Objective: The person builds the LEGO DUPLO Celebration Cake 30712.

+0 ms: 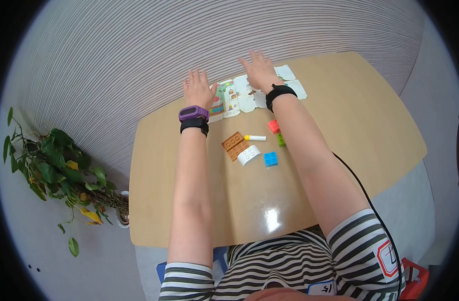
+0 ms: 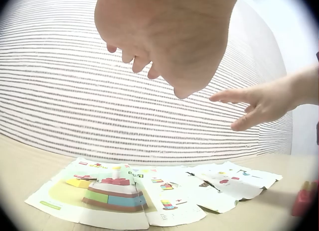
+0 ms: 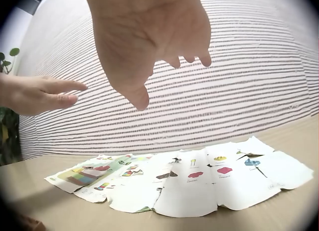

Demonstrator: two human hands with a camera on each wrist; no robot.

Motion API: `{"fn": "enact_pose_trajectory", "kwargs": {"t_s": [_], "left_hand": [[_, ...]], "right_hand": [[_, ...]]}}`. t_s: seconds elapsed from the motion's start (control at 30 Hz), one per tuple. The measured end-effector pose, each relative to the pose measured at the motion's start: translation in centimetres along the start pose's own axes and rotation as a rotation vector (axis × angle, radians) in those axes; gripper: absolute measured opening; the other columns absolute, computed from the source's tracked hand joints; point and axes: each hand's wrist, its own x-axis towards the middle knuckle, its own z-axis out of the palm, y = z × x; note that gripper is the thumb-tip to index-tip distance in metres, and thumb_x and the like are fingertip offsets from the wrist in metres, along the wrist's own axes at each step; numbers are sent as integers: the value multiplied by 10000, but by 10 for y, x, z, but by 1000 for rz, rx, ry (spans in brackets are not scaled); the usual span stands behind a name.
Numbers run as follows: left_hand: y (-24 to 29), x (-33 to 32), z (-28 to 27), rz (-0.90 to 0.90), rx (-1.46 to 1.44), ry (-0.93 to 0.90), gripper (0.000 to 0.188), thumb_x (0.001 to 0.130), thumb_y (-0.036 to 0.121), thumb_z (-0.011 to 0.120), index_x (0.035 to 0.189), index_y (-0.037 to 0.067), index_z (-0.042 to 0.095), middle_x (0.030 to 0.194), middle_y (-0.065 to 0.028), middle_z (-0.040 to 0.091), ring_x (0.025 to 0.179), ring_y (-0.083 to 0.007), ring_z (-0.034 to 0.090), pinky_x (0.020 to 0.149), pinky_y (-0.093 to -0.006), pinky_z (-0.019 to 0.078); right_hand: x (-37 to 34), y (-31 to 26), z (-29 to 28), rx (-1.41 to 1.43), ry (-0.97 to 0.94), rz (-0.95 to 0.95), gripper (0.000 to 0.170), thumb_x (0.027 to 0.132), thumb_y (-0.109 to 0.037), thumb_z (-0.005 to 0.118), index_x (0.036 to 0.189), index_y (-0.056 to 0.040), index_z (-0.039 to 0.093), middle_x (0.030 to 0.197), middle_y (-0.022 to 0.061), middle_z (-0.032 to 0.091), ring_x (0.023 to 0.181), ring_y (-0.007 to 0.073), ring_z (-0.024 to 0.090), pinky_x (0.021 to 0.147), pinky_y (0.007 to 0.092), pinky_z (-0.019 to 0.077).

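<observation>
Near the left end of a creased, printed paper sheet (image 1: 247, 102), the left hand (image 1: 198, 95) presents a wide grip, fingers extended and holding nothing. The sheet lies spread across the far side of the table (image 1: 370, 100). Judged handling: light, limp, and liable to tear at its folds and notched edges; take hold at both outer margins, on intact paper. Farther right, the right hand (image 1: 261, 74) hangs above the sheet, grip equally wide and unloaded.

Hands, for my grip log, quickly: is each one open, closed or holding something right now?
Left hand: open, fingers extended, holding nothing.
Right hand: open, fingers spread, holding nothing.
</observation>
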Motion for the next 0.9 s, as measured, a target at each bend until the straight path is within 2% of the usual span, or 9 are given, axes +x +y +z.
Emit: {"fn": "enact_pose_trajectory", "kwargs": {"t_s": [0.3,0.6,0.9], "left_hand": [[4,-4,-1,27,20,-15,607,899,445,507,1346,43,429,1443,-163,356,1357,-326,289,1079,-507,240],[1,-6,4,25,-14,-29,639,906,470,484,1361,29,404,1462,-165,323,1374,-320,258,1089,-514,219],[2,-13,10,-6,-49,-21,671,921,495,431,1382,12,367,1477,-175,289,1384,-324,230,1099,-517,191]], "right_hand": [[-3,6,-2,-7,22,29,529,907,-108,455,1409,-253,365,1490,171,247,1382,373,211,1071,531,264],[-4,6,1,-31,39,18,515,913,-115,448,1402,-257,374,1488,172,249,1380,370,215,1072,537,256],[-7,11,9,16,54,21,587,884,-98,492,1424,-267,334,1500,167,222,1388,372,189,1080,545,236]]}}
